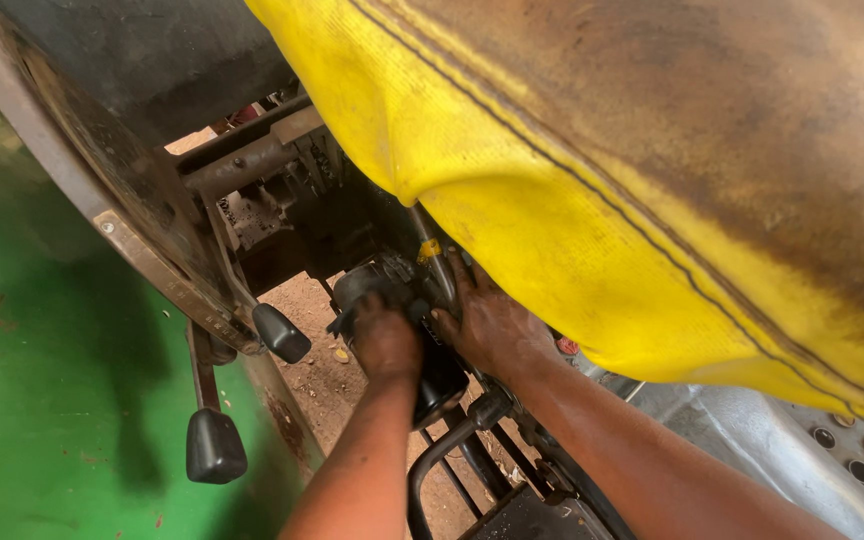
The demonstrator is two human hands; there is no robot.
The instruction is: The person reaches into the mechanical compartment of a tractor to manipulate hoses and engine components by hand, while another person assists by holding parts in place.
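Outdoor yard, bare reddish dirt ground showing under a green and yellow machine; low in its open side, beneath the sagging yellow seat cover, sits a dark cylindrical canister, mounted among greasy engine parts; left hand closed over the canister's top, fingers wrapped round it; right hand pressed against its far side, fingers reaching up behind a dark hose, grip partly hidden, so how far shut I cannot tell; step in hand looks like turning or seating the canister on its mount; the next move likely calls for a firm two-handed twist in cramped space, grease making slip a risk; two black lever knobs hang near the green fender; the mount itself, any thread and the canister's lower end are hidden by hands and shadow; perforated grey step plate cut off at right.
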